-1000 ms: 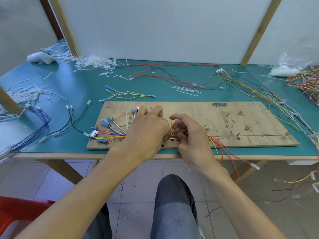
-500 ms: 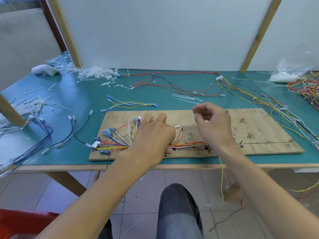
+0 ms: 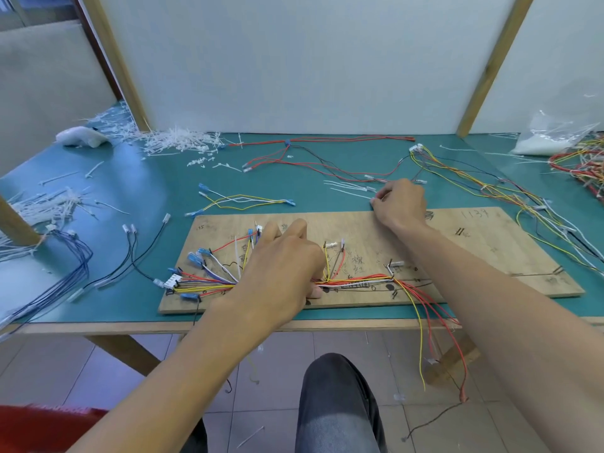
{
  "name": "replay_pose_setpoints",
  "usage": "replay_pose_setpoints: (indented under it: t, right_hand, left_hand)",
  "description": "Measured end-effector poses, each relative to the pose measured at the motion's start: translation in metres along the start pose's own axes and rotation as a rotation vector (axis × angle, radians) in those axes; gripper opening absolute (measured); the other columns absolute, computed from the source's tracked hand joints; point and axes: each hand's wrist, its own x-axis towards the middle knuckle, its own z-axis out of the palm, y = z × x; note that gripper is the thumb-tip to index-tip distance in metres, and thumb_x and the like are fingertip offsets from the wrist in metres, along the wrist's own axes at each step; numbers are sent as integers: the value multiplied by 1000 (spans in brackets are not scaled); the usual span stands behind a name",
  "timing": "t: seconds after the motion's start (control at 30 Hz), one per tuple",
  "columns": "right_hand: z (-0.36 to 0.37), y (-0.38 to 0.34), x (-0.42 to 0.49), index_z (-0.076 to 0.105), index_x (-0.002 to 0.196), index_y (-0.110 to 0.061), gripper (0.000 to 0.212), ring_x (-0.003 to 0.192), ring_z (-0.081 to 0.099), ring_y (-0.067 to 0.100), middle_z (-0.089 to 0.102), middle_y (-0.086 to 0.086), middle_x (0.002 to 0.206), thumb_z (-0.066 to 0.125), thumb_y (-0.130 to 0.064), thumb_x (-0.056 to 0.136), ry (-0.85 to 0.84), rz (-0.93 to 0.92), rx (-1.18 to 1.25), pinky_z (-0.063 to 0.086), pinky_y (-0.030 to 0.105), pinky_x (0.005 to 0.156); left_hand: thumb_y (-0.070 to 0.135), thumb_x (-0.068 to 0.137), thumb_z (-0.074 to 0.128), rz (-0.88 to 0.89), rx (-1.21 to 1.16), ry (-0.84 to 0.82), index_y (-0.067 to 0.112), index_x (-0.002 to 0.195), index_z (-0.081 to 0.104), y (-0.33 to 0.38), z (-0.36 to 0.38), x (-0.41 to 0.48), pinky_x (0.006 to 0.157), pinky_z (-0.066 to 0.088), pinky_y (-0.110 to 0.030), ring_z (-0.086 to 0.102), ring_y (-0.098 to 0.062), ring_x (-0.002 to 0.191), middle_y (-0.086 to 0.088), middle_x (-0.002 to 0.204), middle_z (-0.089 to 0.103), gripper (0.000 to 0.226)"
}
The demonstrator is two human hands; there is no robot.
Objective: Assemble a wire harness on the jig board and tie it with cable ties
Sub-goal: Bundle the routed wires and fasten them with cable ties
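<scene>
A wooden jig board [image 3: 490, 256] lies on the green table. The wire harness [image 3: 359, 281], red, yellow, white and black wires with blue terminals and a white connector at its left end, runs along the board's near edge. My left hand [image 3: 281, 269] rests on the bundle left of centre, fingers straight, thumb beside the wires. My right hand [image 3: 400, 204] reaches past the board's far edge and pinches the end of a white cable tie [image 3: 351, 192], one of a few lying there.
Cut tie scraps [image 3: 183, 142] pile up at the back left. Loose wire sets lie around: yellow-white [image 3: 242, 202], red-black [image 3: 310, 158], multicolour [image 3: 490, 188], blue [image 3: 65, 266]. A plastic bag [image 3: 552, 135] sits at the back right. Harness tails [image 3: 431, 322] hang over the table's front edge.
My right hand left the bundle and moved up and away, past the board's far edge to the loose ties. The left hand stayed on the harness.
</scene>
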Motion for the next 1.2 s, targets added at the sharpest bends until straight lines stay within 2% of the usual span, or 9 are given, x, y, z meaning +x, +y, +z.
replay_pose_setpoints:
  t: [0.13, 0.27, 0.4, 0.57, 0.7, 0.97, 1.03, 1.13, 1.2]
  right_hand:
    - [0, 4, 5, 80, 100, -26, 14, 104, 69, 28, 77, 6, 103, 82, -34, 89, -17, 3, 43, 58, 38, 90]
    - [0, 2, 5, 80, 95, -25, 6, 100, 70, 27, 77, 3, 97, 81, -30, 91, -31, -8, 32, 57, 35, 82]
    - [-1, 3, 7, 75, 110, -29, 20, 102, 68, 25, 75, 2, 104, 81, -33, 91, -52, -6, 55, 54, 34, 84]
    - [0, 0, 11, 81, 92, -26, 6, 97, 70, 28, 78, 5, 95, 78, -31, 93, -56, -30, 14, 51, 31, 74]
    - [6, 5, 13, 78, 94, -23, 7, 99, 69, 29, 78, 5, 97, 73, -27, 97, -65, -65, -7, 50, 33, 80]
    - [-4, 10, 6, 73, 90, -14, 14, 91, 70, 23, 76, 4, 86, 64, -12, 101, -17, -112, 297, 56, 42, 92]
    - [-14, 10, -5, 74, 91, -13, 13, 83, 68, 16, 75, 0, 84, 65, -11, 101, 2, -151, 352, 56, 38, 90]
    - [-36, 3, -32, 76, 93, -19, 8, 72, 62, -4, 73, -9, 84, 75, -13, 96, -1, -238, 396, 50, 20, 74]
    - [-52, -4, -55, 77, 93, -22, 13, 72, 63, -6, 74, -11, 85, 78, -10, 93, -55, -302, 449, 47, 16, 71]
  left_hand:
    - [47, 83, 82, -3, -16, -6, 31, 93, 74, -1, 3, 0, 80, 28, -35, 46, -23, 101, 13, 95, 49, 21]
    - [49, 83, 81, -5, -23, -4, 34, 95, 74, -1, 2, 0, 78, 23, -35, 45, -22, 101, 14, 96, 51, 21]
    - [49, 84, 80, 5, -4, -7, 33, 95, 73, 0, 1, -2, 79, 25, -36, 46, -21, 104, 14, 97, 55, 20]
    - [49, 85, 80, -2, -10, -10, 34, 96, 74, 1, 2, -1, 79, 24, -35, 45, -21, 104, 14, 97, 55, 20]
    - [51, 84, 80, -17, -19, -14, 35, 95, 74, -1, 4, -1, 82, 29, -35, 46, -21, 103, 15, 97, 53, 21]
    - [49, 86, 79, -18, -12, -15, 35, 95, 73, 0, 3, -3, 81, 26, -35, 46, -23, 104, 15, 99, 54, 18]
    - [47, 87, 79, -15, -11, -6, 33, 97, 74, 2, 3, -5, 81, 25, -35, 45, -22, 105, 14, 99, 55, 18]
    - [47, 87, 78, 0, -22, 15, 32, 102, 76, 2, 4, -6, 79, 19, -35, 40, -17, 104, 14, 97, 58, 21]
    - [51, 88, 77, 9, -57, 13, 34, 108, 77, 0, 2, -8, 81, 20, -35, 36, -14, 104, 16, 101, 63, 26]
